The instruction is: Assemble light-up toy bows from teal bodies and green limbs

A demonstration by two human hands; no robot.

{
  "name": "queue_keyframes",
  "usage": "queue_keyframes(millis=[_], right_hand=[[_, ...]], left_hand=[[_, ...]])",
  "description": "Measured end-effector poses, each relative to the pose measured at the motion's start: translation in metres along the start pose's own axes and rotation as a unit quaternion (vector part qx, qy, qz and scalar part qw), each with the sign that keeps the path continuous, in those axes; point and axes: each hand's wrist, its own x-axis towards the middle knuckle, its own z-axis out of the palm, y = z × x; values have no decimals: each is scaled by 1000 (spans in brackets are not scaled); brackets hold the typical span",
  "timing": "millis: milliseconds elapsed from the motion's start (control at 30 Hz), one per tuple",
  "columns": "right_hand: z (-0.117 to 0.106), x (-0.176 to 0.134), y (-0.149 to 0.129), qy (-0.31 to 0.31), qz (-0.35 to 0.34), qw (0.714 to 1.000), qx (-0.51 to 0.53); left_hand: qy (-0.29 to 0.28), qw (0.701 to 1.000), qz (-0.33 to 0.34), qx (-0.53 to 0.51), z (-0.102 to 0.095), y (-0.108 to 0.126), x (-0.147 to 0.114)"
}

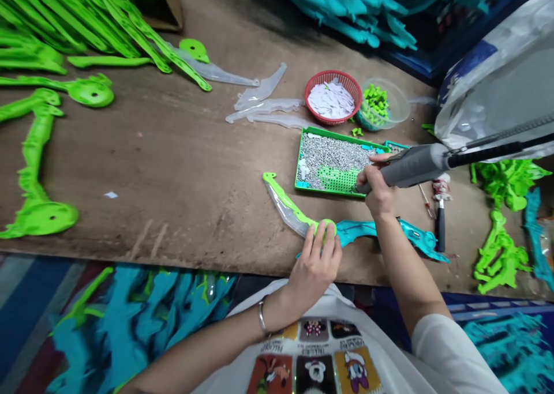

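My left hand lies with its fingers stretched over the round end of a lime-green curved plastic piece, pressing on it. A clear plastic strip runs along that curved piece. The green end meets a turquoise plastic body, and both lie on the table's near side. Wrapped round a grey electric screwdriver, my right hand is above the right end of a green tray. Many small metal screws fill much of the tray. The screwdriver's tip is hidden or too small to make out.
Behind the tray stand a red basket of white pieces and a clear bowl of small green parts. Clear plastic strips lie mid-table. Green parts are heaped at left. A black-handled hammer lies right.
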Motion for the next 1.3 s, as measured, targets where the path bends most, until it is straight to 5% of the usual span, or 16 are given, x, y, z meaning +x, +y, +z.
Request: queue_keyframes(millis=[300, 467, 733, 1133, 1300], right_hand=[[18, 0, -48, -5, -51, 997, 49], [73, -10, -66, -86, -59, 988, 114], [154, -7, -29, -157, -43, 980, 111], [177, -4, -19, -173, -22, 981, 90], [179, 2, -26, -260, -18, 964, 59]], left_hand=[[18, 1000, -1, 7, 0, 1, 2], [20, 1000, -5, 6, 0, 3, 3], [32, 999, -8, 12, 4, 5, 1], [38, 999, -11, -2, 5, 7, 0], [38, 999, -11, -6, 6, 7, 1]])
